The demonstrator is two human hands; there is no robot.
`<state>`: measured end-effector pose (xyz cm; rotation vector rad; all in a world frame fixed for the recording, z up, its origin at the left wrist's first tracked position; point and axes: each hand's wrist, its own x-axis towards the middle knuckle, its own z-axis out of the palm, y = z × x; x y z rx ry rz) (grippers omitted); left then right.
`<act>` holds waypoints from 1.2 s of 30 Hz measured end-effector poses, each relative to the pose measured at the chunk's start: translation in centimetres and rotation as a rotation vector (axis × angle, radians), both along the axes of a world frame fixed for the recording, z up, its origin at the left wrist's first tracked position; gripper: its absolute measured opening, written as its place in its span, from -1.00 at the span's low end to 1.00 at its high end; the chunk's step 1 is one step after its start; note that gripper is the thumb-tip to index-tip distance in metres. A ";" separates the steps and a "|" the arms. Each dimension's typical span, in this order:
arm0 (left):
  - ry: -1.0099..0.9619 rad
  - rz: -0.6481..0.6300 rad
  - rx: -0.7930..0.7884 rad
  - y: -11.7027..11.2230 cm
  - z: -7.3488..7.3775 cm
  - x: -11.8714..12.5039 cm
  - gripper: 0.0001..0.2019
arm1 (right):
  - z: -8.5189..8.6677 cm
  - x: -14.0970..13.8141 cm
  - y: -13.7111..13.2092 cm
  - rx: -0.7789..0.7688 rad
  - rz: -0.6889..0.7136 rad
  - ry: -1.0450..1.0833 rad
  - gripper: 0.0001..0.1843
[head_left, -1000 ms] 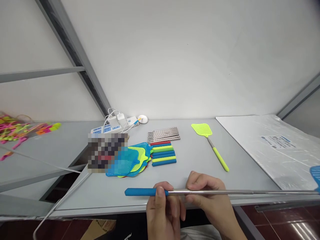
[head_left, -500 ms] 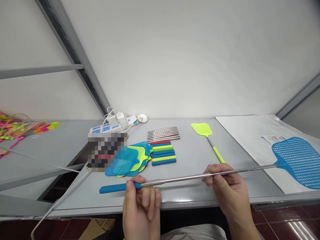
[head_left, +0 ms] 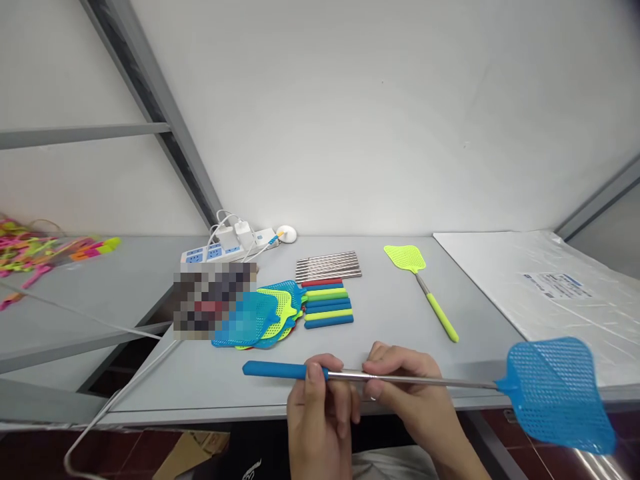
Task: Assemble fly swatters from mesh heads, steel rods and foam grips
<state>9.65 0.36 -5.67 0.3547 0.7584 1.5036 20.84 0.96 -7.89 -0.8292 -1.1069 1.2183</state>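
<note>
A blue fly swatter (head_left: 555,393) with a telescopic metal rod is held level above the table's front edge. My left hand (head_left: 320,413) is closed round the inner end of its blue grip, thumb on top. My right hand (head_left: 405,387) pinches the metal rod just right of the grip. The mesh head hangs out to the right. Behind my hands lie foam grips (head_left: 327,307) in several colours, a row of metal rods (head_left: 328,267) and a pile of blue, yellow-green and red swatter heads (head_left: 280,313). A yellow-green fly swatter (head_left: 425,290) rests farther right.
A white power strip (head_left: 233,250) with plugs and cables stands at the back left. A white wrapped panel (head_left: 500,280) covers the right side. Colourful strips (head_left: 45,257) lie on the left table (head_left: 100,293). A blurred patch (head_left: 210,300) sits beside the swatter heads.
My right hand has slid left along the rod toward my left hand, and the exposed rod is shorter. The swatter head has come left and down; my left hand has shifted right.
</note>
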 end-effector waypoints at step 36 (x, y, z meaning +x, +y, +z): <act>-0.014 0.341 0.019 4.6 1.3 -8.0 -0.65 | 0.4 1.7 0.4 -0.107 -0.767 0.168 -0.77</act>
